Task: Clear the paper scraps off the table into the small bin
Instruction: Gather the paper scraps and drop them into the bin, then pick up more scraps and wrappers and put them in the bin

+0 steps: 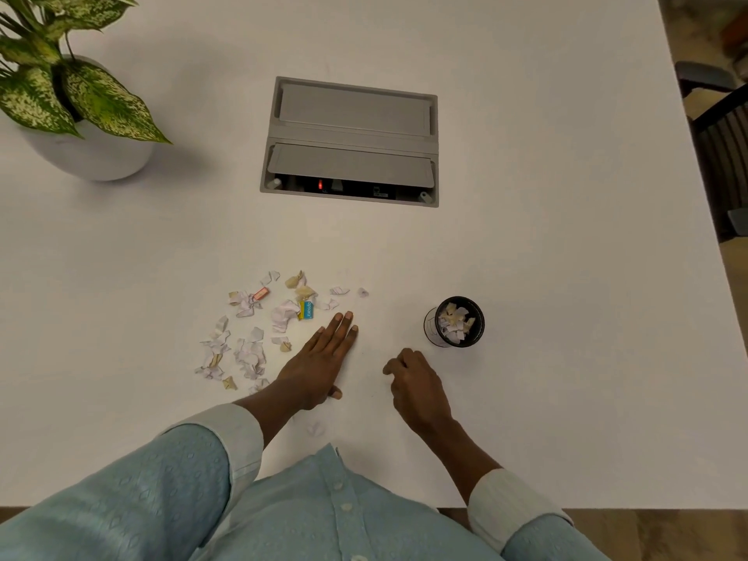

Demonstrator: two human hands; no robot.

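While the left hand (324, 354) lies flat beside the scraps (259, 330), bare table (566, 236) surrounds the bin (455, 321).

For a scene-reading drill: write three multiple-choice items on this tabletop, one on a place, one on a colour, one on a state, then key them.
1. Where does the small bin stand relative to the scrap pile?
A. To its right
B. To its left
C. In the middle of it

2. What colour is the small bin?
A. Red
B. Black
C. Yellow

3. How is the left hand posed?
A. Clenched in a fist
B. Pinching a scrap in the air
C. Flat, fingers extended

Key: 1 A, the bin stands right of both hands; 2 B, its rim and wall are black; 3 C, the palm lies open beside the scraps.
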